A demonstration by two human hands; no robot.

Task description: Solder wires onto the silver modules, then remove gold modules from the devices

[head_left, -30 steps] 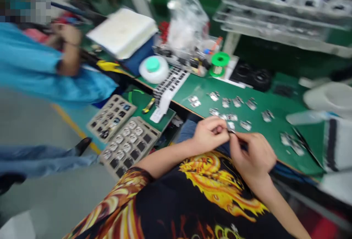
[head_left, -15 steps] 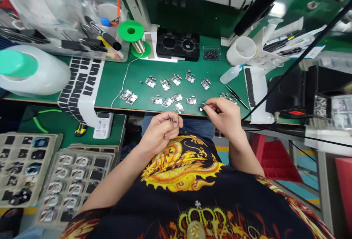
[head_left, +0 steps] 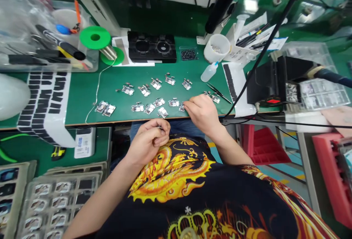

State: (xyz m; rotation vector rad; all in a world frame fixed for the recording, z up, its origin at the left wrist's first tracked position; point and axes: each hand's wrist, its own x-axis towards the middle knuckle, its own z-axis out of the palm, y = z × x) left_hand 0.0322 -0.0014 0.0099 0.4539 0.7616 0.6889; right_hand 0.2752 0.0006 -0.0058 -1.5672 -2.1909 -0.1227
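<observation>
My right hand (head_left: 202,116) reaches over the front of the green table, thumb and fingertips pinched on a small silver electronic module (head_left: 182,107); the fingers partly cover it. Just left of it lies a similar module (head_left: 173,102). Several more silver modules with small parts on them (head_left: 156,83) lie spread in loose rows. Closer to my body, my left hand (head_left: 151,138) is closed with the fingers curled in, in front of the table edge. Something small and dark shows between its fingers, too little to identify. Tweezers (head_left: 219,93) lie beyond my right hand.
A solder spool (head_left: 95,38) trails wire at the left. At the back are a black tray (head_left: 151,52), a box of small black parts (head_left: 188,53), a white cup (head_left: 217,47) and a dropper bottle (head_left: 209,72). A black cable (head_left: 254,65) crosses the right side.
The view has swung to the right, so the table things sit further left. My right hand has brought its module down closer to the neighbouring one. My left hand stays closed.
</observation>
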